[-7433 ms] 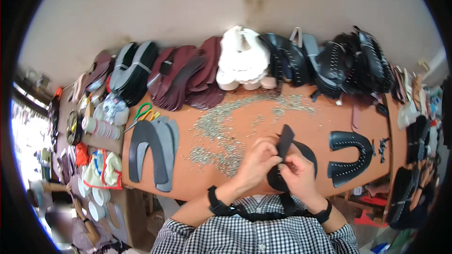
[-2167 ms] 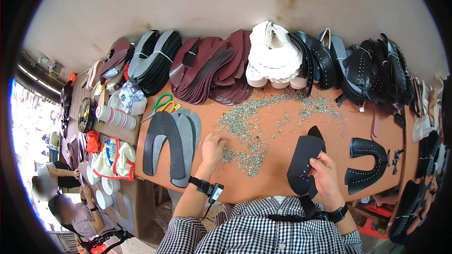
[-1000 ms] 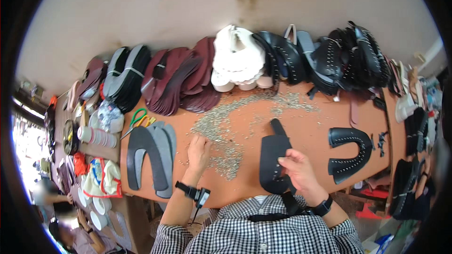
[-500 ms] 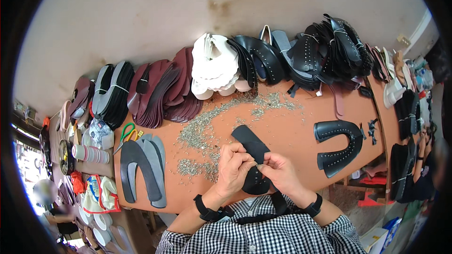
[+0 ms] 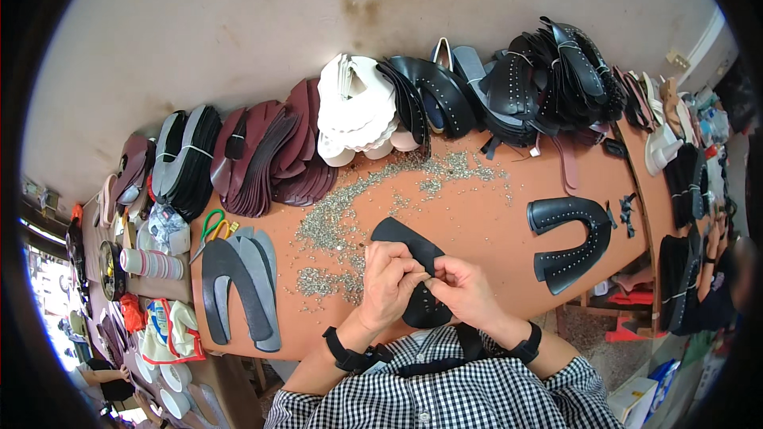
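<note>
A curved black shoe upper piece point(image 5: 404, 234) is held up over the front middle of the table, with a few small studs showing near my fingers. My left hand point(image 5: 388, 282) is closed on it from the left, thumb and fingertips pinched together. From the right, my right hand point(image 5: 465, 290) pinches the same piece, its fingertips touching those of the left. Whatever tiny thing lies between the fingertips is hidden. Loose metal studs point(image 5: 326, 222) are scattered on the table just beyond my left hand.
A finished-looking studded black upper point(image 5: 584, 218) lies to the right. Grey and black uppers point(image 5: 242, 286) overlap at the left, by green-handled scissors point(image 5: 213, 224). Along the wall of the brown table point(image 5: 485, 230) stand maroon uppers point(image 5: 258, 159), white uppers point(image 5: 358, 107) and bundled black studded ones point(image 5: 517, 87).
The upper piece has turned slightly, its far end swinging left. Both hands stay pinched on it with small finger shifts. The whole view has shifted a little.
</note>
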The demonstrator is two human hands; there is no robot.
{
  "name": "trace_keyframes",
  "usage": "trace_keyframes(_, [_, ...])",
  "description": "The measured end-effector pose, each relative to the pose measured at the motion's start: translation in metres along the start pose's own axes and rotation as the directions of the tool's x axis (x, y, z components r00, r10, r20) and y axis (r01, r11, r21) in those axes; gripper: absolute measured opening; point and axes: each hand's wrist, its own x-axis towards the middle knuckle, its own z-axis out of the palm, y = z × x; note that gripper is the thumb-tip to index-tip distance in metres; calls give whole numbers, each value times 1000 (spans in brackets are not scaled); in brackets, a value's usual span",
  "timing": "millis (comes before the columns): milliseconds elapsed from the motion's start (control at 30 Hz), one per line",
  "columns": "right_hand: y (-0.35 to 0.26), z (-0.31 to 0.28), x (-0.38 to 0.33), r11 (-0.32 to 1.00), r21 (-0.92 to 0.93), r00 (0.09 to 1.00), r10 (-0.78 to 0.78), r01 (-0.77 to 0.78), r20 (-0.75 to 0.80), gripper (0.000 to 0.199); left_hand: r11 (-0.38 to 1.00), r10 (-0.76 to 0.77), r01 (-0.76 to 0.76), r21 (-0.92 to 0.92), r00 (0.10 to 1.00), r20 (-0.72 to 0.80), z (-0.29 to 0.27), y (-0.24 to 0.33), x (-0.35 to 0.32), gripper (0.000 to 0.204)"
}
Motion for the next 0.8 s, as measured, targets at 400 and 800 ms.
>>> trace_keyframes(400, [-8,-1,3,977,-212,999,33,-23,41,11,612,-514,553,-566,821,247,6,-15,-6,66])
trace_keyframes(800, [-5,-3,8,985,-14,985,170,-169,20,3,560,-620,666,-492,731,284,3,-12,-17,17])
